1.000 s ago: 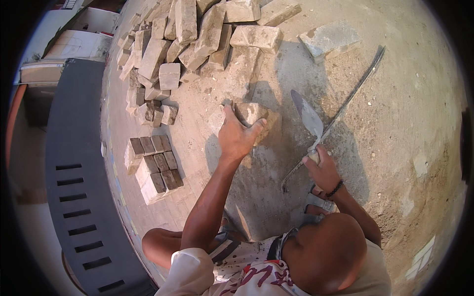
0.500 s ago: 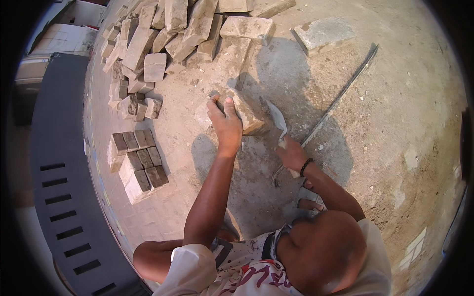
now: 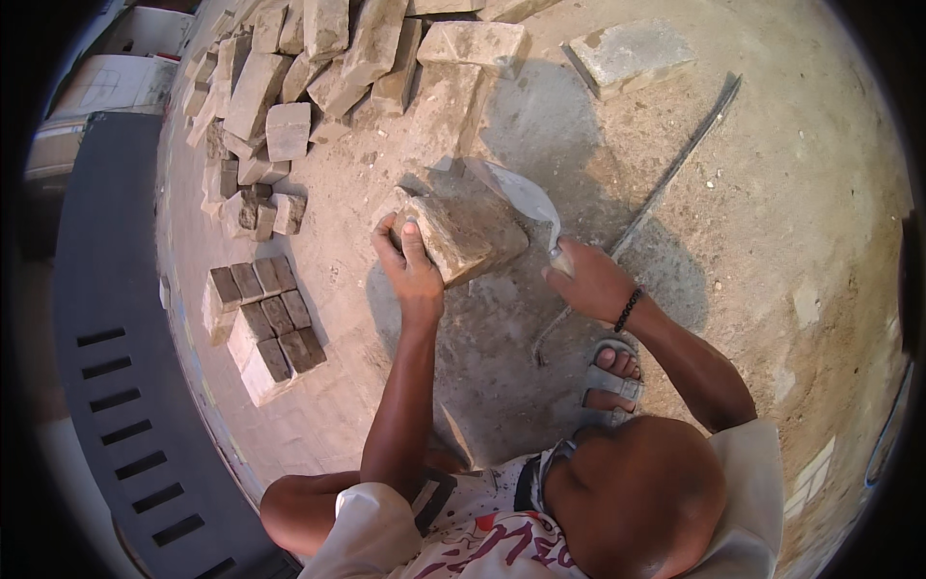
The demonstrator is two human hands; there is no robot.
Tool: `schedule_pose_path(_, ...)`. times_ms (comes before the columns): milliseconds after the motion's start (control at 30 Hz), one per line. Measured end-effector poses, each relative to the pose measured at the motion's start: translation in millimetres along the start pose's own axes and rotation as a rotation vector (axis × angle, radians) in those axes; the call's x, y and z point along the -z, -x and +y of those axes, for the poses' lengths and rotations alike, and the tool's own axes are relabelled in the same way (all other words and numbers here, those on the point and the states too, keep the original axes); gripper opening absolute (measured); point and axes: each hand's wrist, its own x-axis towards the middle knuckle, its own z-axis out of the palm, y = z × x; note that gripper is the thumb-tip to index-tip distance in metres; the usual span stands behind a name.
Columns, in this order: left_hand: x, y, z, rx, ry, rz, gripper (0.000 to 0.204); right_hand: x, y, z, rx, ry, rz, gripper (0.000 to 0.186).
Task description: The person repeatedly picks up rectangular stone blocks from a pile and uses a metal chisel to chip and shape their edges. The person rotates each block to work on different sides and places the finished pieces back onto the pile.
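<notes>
Near a heap of bricks [image 3: 374,43] on the ground [image 3: 820,193], the left hand [image 3: 417,275] has its fingers part-way apart, gripping the left end of a single brick [image 3: 455,239]. The right hand [image 3: 590,280] wraps its fingers closely around a trowel [image 3: 526,196], its blade beside that brick.

The bare left hand [image 3: 415,275] grips with bent fingers, thumb extended beside them, its bare left forearm [image 3: 400,386] reaching almost straight ahead. The bare right hand [image 3: 593,280] is curled closed, its right forearm [image 3: 680,347] slanting inward from a bent elbow [image 3: 735,415].
</notes>
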Motion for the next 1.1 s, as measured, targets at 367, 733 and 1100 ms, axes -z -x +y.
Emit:
schedule_pose_path(367,21.8,21.6,-11.6,0.03,0.018,0.135,0.046,5.2,-6.8,-45.9,0.04,0.026,0.056,0.042)
schedule_pose_path(733,26.3,31.6,-22.8,-0.003,0.063,0.161,0.048,-2.2,5.9,-85.8,0.092,0.177,-0.118,0.038)
schedule_pose_path(1100,26.0,33.8,-21.3,0.045,0.086,0.158,0.048,-13.8,-5.4,-70.7,0.131,0.301,-0.119,0.039)
